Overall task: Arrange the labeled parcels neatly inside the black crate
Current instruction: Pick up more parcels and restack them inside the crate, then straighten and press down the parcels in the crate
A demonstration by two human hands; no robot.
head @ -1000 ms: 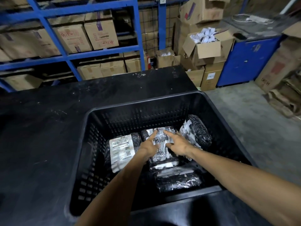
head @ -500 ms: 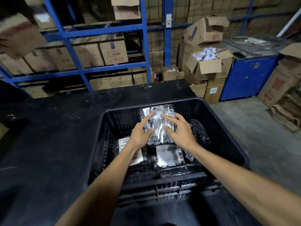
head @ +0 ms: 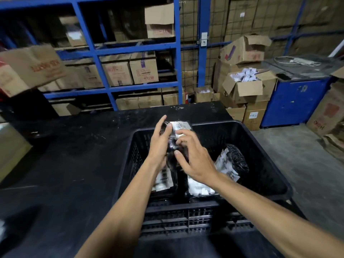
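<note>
The black crate (head: 264,146) stands on a black table. Both hands hold one black-wrapped parcel (head: 179,127) with a white label upright above the crate's far left part. My left hand (head: 160,144) grips its left side, my right hand (head: 193,155) its right and front. Inside the crate, a labeled parcel (head: 162,180) lies at the left, another (head: 197,188) in the middle, and a third parcel (head: 232,162) leans tilted at the right. My arms hide parts of them.
The black table (head: 65,174) stretches left of the crate. Blue shelving (head: 141,49) with cardboard boxes stands behind. Open boxes (head: 247,88) and a blue cabinet (head: 296,105) stand at the right, beside a grey concrete floor (head: 307,164).
The parcel that my hands touched on the crate floor has been lifted and tipped upright above the crate's far rim. The camera has tilted up.
</note>
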